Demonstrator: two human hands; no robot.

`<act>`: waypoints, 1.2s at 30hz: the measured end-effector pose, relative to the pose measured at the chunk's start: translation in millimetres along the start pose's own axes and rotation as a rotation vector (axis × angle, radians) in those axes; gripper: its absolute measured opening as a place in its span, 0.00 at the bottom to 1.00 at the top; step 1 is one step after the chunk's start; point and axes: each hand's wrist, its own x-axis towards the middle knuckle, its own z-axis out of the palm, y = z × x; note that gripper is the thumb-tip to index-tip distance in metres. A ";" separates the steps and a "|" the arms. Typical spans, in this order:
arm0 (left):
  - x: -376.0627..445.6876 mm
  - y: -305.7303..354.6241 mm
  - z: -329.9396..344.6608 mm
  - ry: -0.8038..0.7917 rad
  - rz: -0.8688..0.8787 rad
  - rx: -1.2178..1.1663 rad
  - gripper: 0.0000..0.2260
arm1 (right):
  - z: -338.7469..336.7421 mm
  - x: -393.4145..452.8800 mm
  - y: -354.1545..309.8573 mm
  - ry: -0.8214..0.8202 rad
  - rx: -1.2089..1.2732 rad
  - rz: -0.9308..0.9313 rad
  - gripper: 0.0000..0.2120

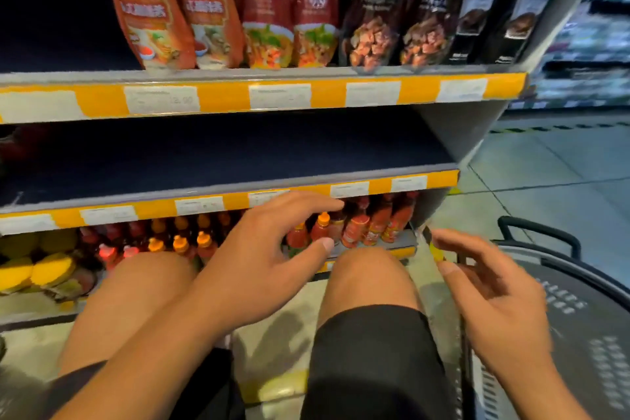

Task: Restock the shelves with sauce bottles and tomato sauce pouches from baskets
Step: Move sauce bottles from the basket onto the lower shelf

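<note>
My left hand [272, 249] hovers in front of the bottom shelf with fingers spread and relaxed, holding nothing. My right hand [491, 286] hangs over the rim of a dark basket [579, 300] at the right, fingers loosely extended and empty. Sauce bottles [368, 225] with orange and red caps stand in rows on the bottom shelf behind my left hand. Sauce pouches [269, 10] in orange, red and dark packs stand on the top shelf. The middle shelf [238, 153] shows a bare dark surface.
My two bare knees [368, 280] are in front of the shelf unit. Yellow-lidded jars [37, 269] sit at the bottom left. Yellow price strips [306, 95] run along the shelf edges. An aisle floor [552, 174] opens to the right.
</note>
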 end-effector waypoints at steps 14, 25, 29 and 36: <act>35.6 73.4 202.8 -0.532 0.259 -0.029 0.16 | -153.7 -106.7 128.7 0.299 -0.148 0.436 0.17; 48.2 62.2 331.8 -0.788 0.232 0.043 0.13 | -202.1 -119.1 241.3 -0.151 -0.612 0.906 0.13; 48.8 45.0 359.9 -0.821 0.215 0.119 0.13 | -218.6 -128.0 274.5 -0.370 -0.792 1.039 0.08; 52.4 26.8 384.5 -0.790 0.229 0.253 0.12 | -228.1 -145.8 306.9 -0.617 -0.820 1.147 0.12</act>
